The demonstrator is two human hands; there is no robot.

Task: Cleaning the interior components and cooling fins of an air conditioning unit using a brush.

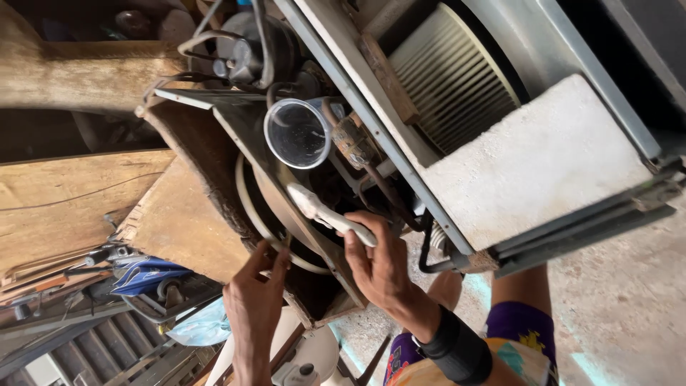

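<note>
A white plastic-handled tool (330, 216) is gripped by the closed fingers of the right hand (379, 261) inside the rusty metal casing (214, 154); its lower edge is touched by the left hand (254, 300), fingers spread open.

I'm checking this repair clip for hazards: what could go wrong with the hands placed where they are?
The right hand grips a white handle close to rusty pipes; a slip could scrape its fingers. The left hand touches a pale hose beside a ragged sheet-metal edge, which could cut. The clear plastic cup perched above might get knocked loose.
</note>
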